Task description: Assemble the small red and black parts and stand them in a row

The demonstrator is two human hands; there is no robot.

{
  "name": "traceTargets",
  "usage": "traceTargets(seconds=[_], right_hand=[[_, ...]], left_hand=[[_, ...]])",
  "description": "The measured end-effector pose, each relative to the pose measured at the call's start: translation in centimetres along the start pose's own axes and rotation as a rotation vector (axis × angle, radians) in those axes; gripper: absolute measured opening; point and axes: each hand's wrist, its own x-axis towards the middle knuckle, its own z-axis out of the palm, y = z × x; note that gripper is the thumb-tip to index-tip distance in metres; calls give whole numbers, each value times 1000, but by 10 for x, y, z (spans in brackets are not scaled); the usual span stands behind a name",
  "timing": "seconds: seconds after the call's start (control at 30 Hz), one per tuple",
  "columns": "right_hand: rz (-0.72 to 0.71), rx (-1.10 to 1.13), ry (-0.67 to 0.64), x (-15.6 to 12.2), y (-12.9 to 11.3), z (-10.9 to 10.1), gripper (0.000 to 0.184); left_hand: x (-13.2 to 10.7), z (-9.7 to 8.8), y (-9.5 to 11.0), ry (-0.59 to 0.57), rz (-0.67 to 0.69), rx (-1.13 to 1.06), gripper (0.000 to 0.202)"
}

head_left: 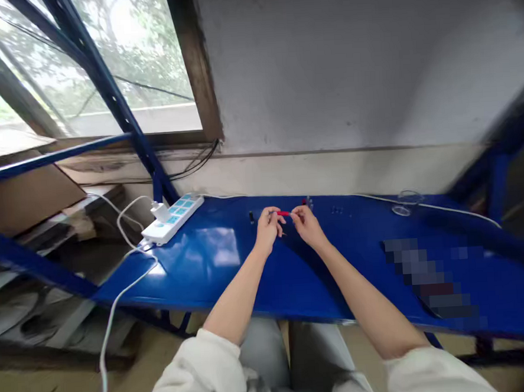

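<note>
On the blue counter, a white power strip with a plug in it sits toward the left, and a small black piece lies just beside the left hand. Small bits lie just beyond the right hand; a pixelated object is farther right. Both forearms reach forward, converging above the counter. A thin red piece spans between the hands, each grip pinching one end between thumb and fingers.
</note>
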Motion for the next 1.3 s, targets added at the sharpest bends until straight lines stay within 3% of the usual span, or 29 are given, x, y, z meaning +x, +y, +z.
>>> traceTargets(seconds=[0.23, 0.37, 0.47, 0.6, 0.77, 0.97, 1.13, 1.3], right_hand=[[90, 15, -152, -4, -11, -5, 39], [81, 77, -131, -4, -16, -5, 37], [73, 122, -127, -3, -14, -5, 34], [16, 49, -125, -1, -11, -6, 29], [-83, -241, -162, 0, -9, -14, 18], [193, -483, -254, 1, 0, -37, 8], [346, -611, -121, 3, 10, -49, 11], [404, -707, -41, 3, 17, -47, 16]], left_hand=[[0, 0, 0, -25, -4, -15, 19], [-2, 0, 2, -87, -25, -47, 40], [-2, -1, 0, -128, -53, -41, 41], [1, -1, -3, -35, -45, -5, 29], [3, -2, -8, 107, 2, 77, 25], [4, -3, -10, 201, 24, 160, 24], [4, -2, -10, 162, 4, 191, 24], [1, 0, -13, 107, -2, 235, 24]])
